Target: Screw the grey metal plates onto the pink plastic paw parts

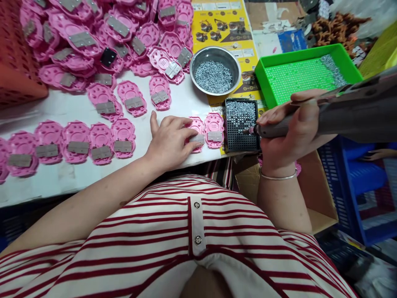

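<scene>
My left hand (172, 140) lies over a pink plastic part (197, 124) with a grey plate, its fingertips on that part and its thumb stretched away. Just right of it sits another pink part (214, 130) with a grey plate. My right hand (287, 124) is wrapped round a dark electric screwdriver (276, 129). The driver's tip is over a black perforated tray (242, 142) that holds small silver screws (240, 109). Whether a screw is on the tip is too small to tell.
A steel bowl (215, 51) of screws and a green tray (288, 78) stand behind. Several pink parts (76, 140) line the left side, with a pile (118, 29) beyond, beside a red basket (18, 54). A cardboard box (316, 186) and blue crates (350, 182) are at lower right.
</scene>
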Available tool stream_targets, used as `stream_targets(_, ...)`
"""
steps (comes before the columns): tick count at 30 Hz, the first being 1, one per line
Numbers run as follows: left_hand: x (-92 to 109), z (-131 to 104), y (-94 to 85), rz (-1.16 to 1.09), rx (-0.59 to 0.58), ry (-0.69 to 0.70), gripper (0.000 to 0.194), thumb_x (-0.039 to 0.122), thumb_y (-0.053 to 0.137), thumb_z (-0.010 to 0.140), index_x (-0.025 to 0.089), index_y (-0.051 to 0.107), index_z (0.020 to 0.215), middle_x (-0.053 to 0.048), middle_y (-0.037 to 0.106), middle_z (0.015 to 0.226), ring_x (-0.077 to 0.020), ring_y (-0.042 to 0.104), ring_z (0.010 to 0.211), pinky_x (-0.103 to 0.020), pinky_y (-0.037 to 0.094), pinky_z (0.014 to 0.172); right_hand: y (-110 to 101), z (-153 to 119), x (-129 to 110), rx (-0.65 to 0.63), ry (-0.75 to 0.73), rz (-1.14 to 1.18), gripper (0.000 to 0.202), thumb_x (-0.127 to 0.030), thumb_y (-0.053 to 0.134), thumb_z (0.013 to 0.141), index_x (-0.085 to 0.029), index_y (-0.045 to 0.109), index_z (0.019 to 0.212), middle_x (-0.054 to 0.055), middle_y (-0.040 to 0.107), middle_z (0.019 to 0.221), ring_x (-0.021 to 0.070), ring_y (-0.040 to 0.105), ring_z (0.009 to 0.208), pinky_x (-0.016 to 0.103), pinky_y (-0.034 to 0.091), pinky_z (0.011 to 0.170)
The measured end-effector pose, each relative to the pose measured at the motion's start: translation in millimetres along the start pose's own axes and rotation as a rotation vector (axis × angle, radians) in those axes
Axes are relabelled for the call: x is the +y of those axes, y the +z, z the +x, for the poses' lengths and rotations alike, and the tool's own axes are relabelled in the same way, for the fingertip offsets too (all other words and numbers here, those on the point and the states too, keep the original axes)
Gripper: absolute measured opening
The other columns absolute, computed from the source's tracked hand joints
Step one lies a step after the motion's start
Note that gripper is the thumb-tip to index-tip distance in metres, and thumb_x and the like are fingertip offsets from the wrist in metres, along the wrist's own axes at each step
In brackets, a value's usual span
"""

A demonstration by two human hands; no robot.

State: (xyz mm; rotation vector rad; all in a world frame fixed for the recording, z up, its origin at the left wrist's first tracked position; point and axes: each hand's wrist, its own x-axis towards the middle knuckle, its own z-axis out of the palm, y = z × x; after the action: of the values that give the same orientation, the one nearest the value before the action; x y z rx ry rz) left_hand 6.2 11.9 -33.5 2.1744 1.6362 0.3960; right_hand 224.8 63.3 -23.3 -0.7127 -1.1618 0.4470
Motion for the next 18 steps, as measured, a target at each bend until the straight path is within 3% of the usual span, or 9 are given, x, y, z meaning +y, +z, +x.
stream_targets(9, -3, -2, -7.0, 0.089, -0.028, 0.076, 0.028, 0.045, 0.057, 0.100, 0.034, 0.080, 0.113, -0.006, 0.068, 0.141, -0.0386, 0.052, 0.135, -0.076, 0.014, 0.121, 0, 2, 1, 0.038, 0.036, -0.031, 0.033, -0.053, 0.070, 0.085, -0.021, 0.064, 0.093, -0.007, 0.041, 0.056, 0.0065, 0.048, 0.042, 0.023, 0.040, 0.042)
stream_targets(18, -10, -1, -9.3, 0.092, -0.007, 0.091, 0.027, 0.039, 0.058, 0.101, 0.030, 0.080, 0.111, -0.006, 0.067, 0.143, -0.0373, 0.051, 0.137, -0.074, 0.014, 0.123, 22, 12, -36, 0.148, 0.053, 0.125, 0.014, -0.033, 0.067, 0.085, -0.024, 0.069, 0.075, -0.009, 0.047, 0.048, 0.0034, 0.046, 0.039, 0.018, 0.041, 0.039)
